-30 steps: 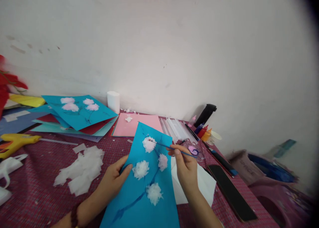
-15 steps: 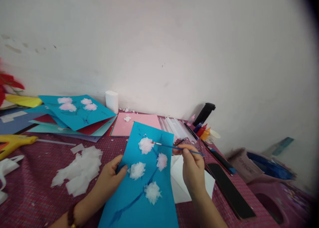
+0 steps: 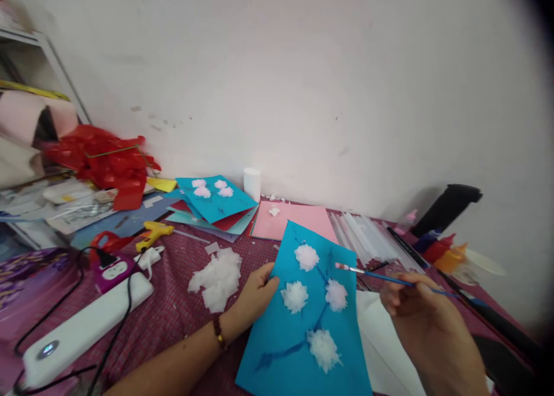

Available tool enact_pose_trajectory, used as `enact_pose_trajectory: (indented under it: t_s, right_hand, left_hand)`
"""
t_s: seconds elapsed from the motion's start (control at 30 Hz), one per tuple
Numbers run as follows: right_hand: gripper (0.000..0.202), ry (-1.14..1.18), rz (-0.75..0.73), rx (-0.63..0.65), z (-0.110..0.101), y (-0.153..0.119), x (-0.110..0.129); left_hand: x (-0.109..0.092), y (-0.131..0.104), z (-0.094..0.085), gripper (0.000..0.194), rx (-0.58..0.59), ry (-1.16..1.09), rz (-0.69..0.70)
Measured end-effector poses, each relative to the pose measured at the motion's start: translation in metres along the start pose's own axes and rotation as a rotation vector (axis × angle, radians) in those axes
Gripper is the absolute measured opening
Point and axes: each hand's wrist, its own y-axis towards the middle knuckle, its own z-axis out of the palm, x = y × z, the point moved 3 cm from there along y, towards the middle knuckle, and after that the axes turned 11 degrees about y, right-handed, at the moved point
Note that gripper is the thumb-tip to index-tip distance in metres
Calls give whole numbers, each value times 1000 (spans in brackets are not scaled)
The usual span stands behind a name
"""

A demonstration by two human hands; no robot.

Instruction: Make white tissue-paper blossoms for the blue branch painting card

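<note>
My left hand [image 3: 259, 295] grips the left edge of a blue card [image 3: 277, 338], thumb on top, and holds it tilted up. On the card is a painted dark blue branch with several fluffy tissue flowers [image 3: 324, 351]. The flower at the upper middle and the one at the right look faintly pink; the other two are white. Between the fingers of my right hand [image 3: 426, 312] is a thin blue paintbrush [image 3: 387, 277]. Its pink-tinted tip points left over the card's upper right part, apart from the flowers. White paper [image 3: 381, 338] lies partly hidden behind the card and my right hand.
Torn white tissue [image 3: 216, 280] lies left of my left hand. Further left are a yellow glue gun [image 3: 153, 234] and a white power strip [image 3: 86, 329] with black cables. At the back stand a finished-looking flower card [image 3: 212, 208] and pink paper [image 3: 298, 220]; paint bottles [image 3: 450, 260] are at right.
The brush has come off the upper flower and moved right, with my right hand drawn back. The view has turned left, bringing the power strip and red plastic into sight. My left hand keeps its grip.
</note>
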Motion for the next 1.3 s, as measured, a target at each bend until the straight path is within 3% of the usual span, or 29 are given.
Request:
enact_pose_trajectory:
  t_s: [0.13,0.3,0.47,0.57,0.83,0.97,1.13,1.3]
  right_hand:
    - [27,15,30,-56,-8,7,2]
    - [19,50,48,-22,-11,9,-16]
    - [12,4,64,-13,-9,7,-37]
    - [11,-31,52,-16,-11,8,-41]
    - [11,-4,44,58,-7,3,-35]
    - [13,4,43,96,-1,-1,-33]
    - [13,25,37,77,2,-2,-30]
    - [13,19,42,41,4,-3,-25]
  left_hand:
    - [4,7,-8,32,8,14,-91]
    - [11,17,-21,17,-11,61,-163]
    - [18,26,-15,20,35,35,-145]
    - [20,23,-12,31,65,-105,-130]
    - [16,11,-16,32,40,-386,-191]
    - [15,11,-11,24,44,-357,-237]
    - [16,12,-3,47,49,-342,-305]
    - [24,12,-8,38,-5,-346,-331]
